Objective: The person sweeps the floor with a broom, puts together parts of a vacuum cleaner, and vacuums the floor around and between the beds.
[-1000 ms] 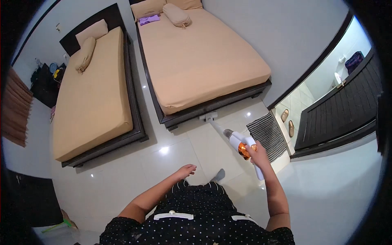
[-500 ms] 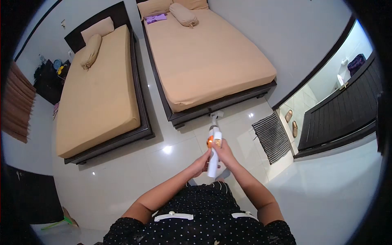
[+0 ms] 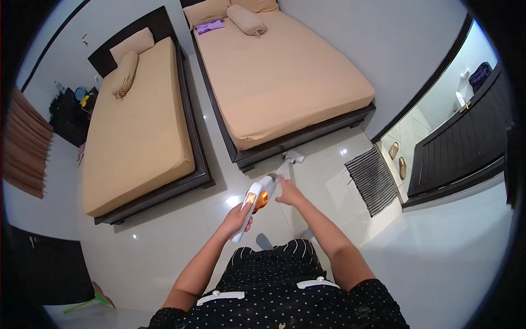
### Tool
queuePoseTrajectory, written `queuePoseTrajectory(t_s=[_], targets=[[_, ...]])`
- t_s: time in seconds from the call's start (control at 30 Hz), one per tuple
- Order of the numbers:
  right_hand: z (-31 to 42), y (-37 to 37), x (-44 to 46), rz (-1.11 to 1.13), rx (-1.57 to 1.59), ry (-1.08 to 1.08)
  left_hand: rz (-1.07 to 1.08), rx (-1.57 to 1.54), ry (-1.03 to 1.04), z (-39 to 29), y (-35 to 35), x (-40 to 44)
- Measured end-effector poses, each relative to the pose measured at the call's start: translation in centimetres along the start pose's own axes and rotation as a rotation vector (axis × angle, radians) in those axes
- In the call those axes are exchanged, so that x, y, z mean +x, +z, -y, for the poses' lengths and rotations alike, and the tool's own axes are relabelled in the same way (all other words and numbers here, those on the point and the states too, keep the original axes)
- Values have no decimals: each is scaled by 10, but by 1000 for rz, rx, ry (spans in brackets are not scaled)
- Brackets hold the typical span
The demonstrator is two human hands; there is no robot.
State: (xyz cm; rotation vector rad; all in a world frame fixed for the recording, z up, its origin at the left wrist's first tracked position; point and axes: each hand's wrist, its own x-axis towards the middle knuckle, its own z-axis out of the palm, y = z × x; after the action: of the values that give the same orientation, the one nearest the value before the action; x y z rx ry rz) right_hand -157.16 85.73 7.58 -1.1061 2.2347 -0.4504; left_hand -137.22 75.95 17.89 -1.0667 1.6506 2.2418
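Note:
My left hand [image 3: 238,219] is wrapped round the handle of a white cordless stick vacuum cleaner [image 3: 253,193] with an orange dust cup. Its grey-white tube slants forward to a floor head [image 3: 295,157] on the tiles, just in front of the larger bed's foot. Close to the right of the tube's upper end is my right hand [image 3: 290,193], its thumb and fingers apart. The fingertips come near the tube; whether they touch it is hard to see.
A large bed [image 3: 290,77] with a dark frame stands ahead, and a narrower bed [image 3: 142,137] is to its left. At the right, a striped mat [image 3: 372,181] lies by a doorway with sandals [image 3: 402,168] and a dark door [image 3: 463,145]. Glossy tiles [image 3: 181,257] cover the floor.
The vacuum's handle has swung left and now tilts, held by my left hand alone. My right hand has come off the body and moved forward beside the tube.

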Motion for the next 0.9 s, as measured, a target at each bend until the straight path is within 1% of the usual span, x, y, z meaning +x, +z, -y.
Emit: queuePoseTrajectory(t_s=[0.03, 0.1, 0.17, 0.23, 0.27, 0.3, 0.37, 0.4, 0.53, 0.6, 0.63, 0.73, 0.83, 0.9], targets=[[7, 11, 2, -43, -40, -150, -28, 27, 1, 4, -3, -10], [11, 48, 12, -75, -32, -264, -60, 57, 1, 9, -9, -30], [30, 60, 9, -118, 6, -245, -107, 34, -26, 7, -16, -50], [35, 70, 14, -124, 106, -415, -181, -33, -76, 0, -23, -69], [38, 71, 16, -90, 155, -505, -154, -32, -55, -1, -26, -78], [43, 74, 17, -86, 156, -507, -158, -34, -57, -5, -28, -86], [57, 72, 15, -118, 230, -668, -134, -22, -66, -15, -29, -102], [65, 65, 11, -10, 251, -609, -125, -30, -55, -18, -29, -108], [72, 52, 16, 31, 278, -656, -105, -76, -57, -40, -30, -113], [69, 37, 19, 56, 263, -640, -46, -83, -52, -49, -29, -106], [62, 30, 21, 48, 264, -629, -35, -76, -54, -55, -29, -98], [35, 10, 30, -76, 262, -593, 55, -64, -57, -70, -25, -66], [-1, -15, 40, -125, 217, -532, 100, -37, -87, -88, -10, -27], [-27, -41, 43, -143, 218, -510, 181, -23, -74, -100, 6, 4]])
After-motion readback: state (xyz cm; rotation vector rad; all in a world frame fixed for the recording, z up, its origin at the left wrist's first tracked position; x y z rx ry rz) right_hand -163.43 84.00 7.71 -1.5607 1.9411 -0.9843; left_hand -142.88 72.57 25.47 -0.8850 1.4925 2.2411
